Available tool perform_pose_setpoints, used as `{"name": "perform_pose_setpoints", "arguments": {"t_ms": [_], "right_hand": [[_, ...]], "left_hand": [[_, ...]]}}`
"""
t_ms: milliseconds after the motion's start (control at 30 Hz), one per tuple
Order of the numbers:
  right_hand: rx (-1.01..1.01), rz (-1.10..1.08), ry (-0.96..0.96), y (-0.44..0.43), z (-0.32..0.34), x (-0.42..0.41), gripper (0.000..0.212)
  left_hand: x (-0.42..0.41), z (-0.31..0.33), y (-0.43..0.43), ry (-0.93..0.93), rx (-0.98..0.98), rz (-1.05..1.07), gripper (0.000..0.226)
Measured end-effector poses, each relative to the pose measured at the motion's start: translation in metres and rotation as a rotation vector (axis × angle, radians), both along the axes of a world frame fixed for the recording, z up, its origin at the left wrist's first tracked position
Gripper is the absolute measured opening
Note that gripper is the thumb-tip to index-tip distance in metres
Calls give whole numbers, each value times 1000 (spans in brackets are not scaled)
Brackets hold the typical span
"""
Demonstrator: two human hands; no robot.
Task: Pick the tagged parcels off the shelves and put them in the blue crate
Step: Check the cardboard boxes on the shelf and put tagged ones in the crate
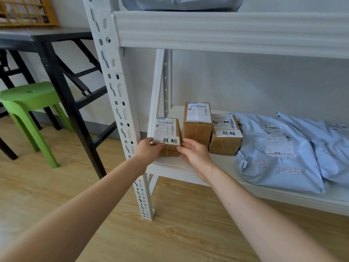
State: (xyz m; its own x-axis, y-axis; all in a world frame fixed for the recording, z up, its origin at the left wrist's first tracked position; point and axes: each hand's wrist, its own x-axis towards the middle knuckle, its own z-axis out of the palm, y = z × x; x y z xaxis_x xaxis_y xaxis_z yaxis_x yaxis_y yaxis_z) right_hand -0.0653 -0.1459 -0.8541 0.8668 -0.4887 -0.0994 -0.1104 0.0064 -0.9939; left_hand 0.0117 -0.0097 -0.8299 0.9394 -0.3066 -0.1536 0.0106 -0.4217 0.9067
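Note:
A small cardboard parcel [167, 133] with a white handwritten tag stands at the left end of the low white shelf [170, 167]. My left hand [149, 149] grips its front left corner, thumb on top. My right hand [195, 155] is at its right side, fingers relaxed and touching its lower right corner. A taller untagged box [197, 123] stands just behind to the right. Beside that sits a second tagged box [225, 136]. The blue crate is out of view.
Pale blue mailer bags [279, 150] lie on the shelf to the right. The white upright post [120, 103] stands just left of my left hand. A green stool [30, 103] and a black table [47, 40] are at the left, on wooden floor.

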Motion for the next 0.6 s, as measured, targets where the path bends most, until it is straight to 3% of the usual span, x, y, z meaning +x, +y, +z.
{"name": "perform_pose_setpoints", "arguments": {"t_ms": [300,500,600], "right_hand": [[-21,14,49,4,-1,-7,49],[26,-38,49,-1,-5,-8,17],[71,-3,15,-4,-8,-13,30]], "left_hand": [[-4,-5,15,51,-28,19,37],[-10,-3,19,101,-86,-2,31],[-15,-2,25,175,-148,-45,41]]}}
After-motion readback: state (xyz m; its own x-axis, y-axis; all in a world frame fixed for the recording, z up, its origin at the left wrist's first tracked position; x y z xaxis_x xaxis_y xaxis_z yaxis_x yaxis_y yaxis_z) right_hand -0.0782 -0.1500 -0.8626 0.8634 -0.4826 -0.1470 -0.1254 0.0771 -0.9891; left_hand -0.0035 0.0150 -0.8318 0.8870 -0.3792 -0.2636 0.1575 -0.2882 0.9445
